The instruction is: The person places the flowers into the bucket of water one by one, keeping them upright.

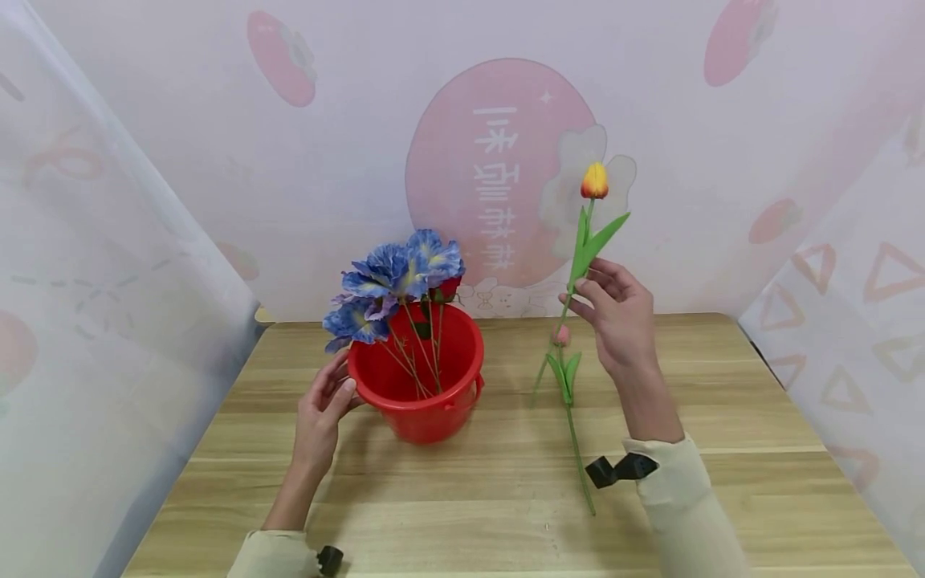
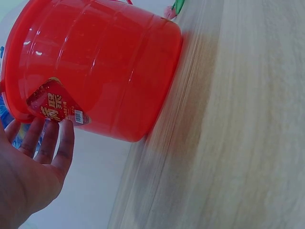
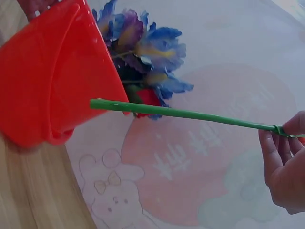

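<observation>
A red bucket (image 1: 426,421) stands on the table, holding blue artificial flowers (image 1: 390,277) and a red flower (image 1: 449,287) partly hidden behind them. At its left side, my left hand (image 1: 325,409) rests its fingertips just under the rim, near a dark red label (image 2: 57,102). My right hand (image 1: 621,309) pinches the green stem (image 3: 181,113) of a yellow-and-orange tulip (image 1: 595,181), raised with its bloom up to the right of the bucket. In the right wrist view, the stem's lower end overlaps the bucket. A pink tulip (image 1: 562,335) lies on the table below the right hand.
The wooden table (image 1: 477,514) has a light-coloured top. Behind it rises a pale printed backdrop (image 1: 361,120) with pink shapes, and similar sheets line both sides. The bucket's handle (image 1: 479,387) hangs on its right side.
</observation>
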Tool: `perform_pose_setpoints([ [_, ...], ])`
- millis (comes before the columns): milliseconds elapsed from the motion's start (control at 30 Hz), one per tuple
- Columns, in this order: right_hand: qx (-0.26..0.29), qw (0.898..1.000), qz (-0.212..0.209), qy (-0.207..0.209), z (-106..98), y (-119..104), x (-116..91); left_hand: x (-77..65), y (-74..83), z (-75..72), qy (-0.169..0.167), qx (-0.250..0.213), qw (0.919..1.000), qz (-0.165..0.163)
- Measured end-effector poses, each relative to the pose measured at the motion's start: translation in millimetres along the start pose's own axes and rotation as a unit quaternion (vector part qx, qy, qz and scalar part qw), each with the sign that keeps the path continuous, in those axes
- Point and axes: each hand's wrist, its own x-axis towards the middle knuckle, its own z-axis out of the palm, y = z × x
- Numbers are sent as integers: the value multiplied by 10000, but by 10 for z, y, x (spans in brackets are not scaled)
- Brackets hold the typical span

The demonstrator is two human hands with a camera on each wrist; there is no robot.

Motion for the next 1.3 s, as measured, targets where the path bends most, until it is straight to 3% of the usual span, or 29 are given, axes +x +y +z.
perform_pose_setpoints([
  [633, 194, 9983, -446, -312, 718, 165, 111, 7, -7, -10, 2, 16, 10000, -15],
  [1033, 6, 9977, -574, -364, 972, 210, 144, 10, -6, -6, 4, 30, 10000, -36],
  [1300, -387, 9978, -189, -511, 1002, 534, 121, 5, -11, -8, 15, 10, 10000, -43],
])
